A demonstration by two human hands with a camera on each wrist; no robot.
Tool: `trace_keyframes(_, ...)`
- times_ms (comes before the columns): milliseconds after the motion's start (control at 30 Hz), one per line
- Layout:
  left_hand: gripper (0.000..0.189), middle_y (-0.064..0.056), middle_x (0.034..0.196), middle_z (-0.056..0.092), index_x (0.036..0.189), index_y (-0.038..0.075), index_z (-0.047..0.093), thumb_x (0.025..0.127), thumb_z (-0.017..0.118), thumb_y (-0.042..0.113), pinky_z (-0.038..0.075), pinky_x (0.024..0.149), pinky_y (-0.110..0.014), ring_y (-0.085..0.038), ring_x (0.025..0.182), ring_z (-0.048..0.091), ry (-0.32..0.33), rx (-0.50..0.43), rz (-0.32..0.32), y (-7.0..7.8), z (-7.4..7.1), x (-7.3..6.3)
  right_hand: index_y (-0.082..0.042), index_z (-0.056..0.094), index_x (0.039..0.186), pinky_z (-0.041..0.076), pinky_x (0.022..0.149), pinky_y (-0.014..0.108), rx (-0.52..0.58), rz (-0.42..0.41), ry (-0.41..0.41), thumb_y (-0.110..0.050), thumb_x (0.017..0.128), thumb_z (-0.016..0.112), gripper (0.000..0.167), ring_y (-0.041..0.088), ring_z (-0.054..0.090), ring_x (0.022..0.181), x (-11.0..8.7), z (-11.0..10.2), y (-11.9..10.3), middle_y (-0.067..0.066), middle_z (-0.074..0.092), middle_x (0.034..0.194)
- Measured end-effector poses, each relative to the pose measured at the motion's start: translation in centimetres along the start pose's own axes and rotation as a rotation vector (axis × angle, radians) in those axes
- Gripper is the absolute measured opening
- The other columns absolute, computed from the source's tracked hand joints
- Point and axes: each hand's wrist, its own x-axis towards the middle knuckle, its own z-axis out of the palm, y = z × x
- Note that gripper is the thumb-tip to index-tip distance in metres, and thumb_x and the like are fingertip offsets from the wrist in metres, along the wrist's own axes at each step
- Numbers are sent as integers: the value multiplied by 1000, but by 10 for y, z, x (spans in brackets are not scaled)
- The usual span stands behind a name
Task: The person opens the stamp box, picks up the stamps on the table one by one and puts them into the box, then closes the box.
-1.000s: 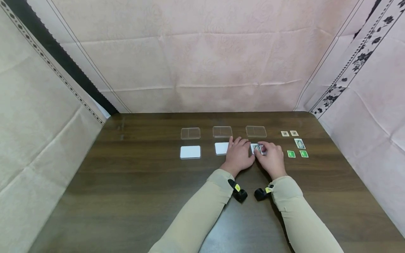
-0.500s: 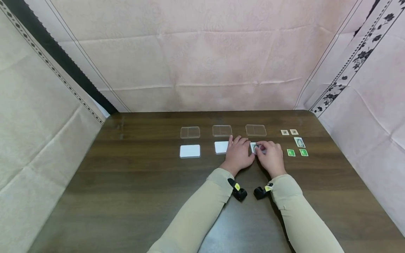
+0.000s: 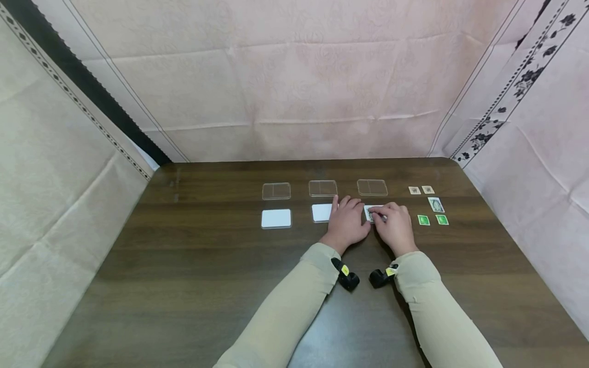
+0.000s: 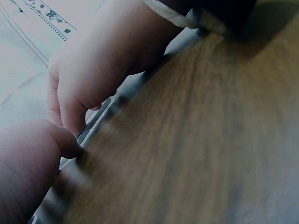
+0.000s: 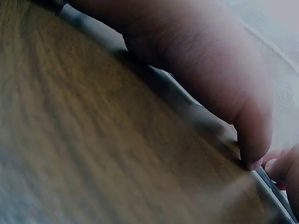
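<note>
Dark wood-grain table here, folks: three clear plastic lids, a row of flat white rectangles just nearer, then two pale squares, one picture card, two green squares.

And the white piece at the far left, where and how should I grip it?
Probably by its left and right edges, pinched from above: the white piece lies flat and low, nothing touches those sides, and a clear piece sits close beyond its far edge.
</note>
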Motion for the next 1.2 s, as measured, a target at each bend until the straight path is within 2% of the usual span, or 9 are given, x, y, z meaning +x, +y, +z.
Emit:
trace_keyframes(800,52,8,151,49,142,25,59,98,53,54,8,124,-50,-20,146,35,3,9,-3,1,0,1,-3,76,111,38,82,54,-1,47,-41,-13,96,68,20,39,50,93,1,0,0,18,65,101)
trace_keyframes(1200,52,6,151,49,141,23,59,98,54,53,9,123,-51,-20,146,35,5,-2,1,0,-2,0,-5,73,111,37,79,53,22,13,-6,-11,96,67,18,39,51,90,1,1,4,16,65,94)
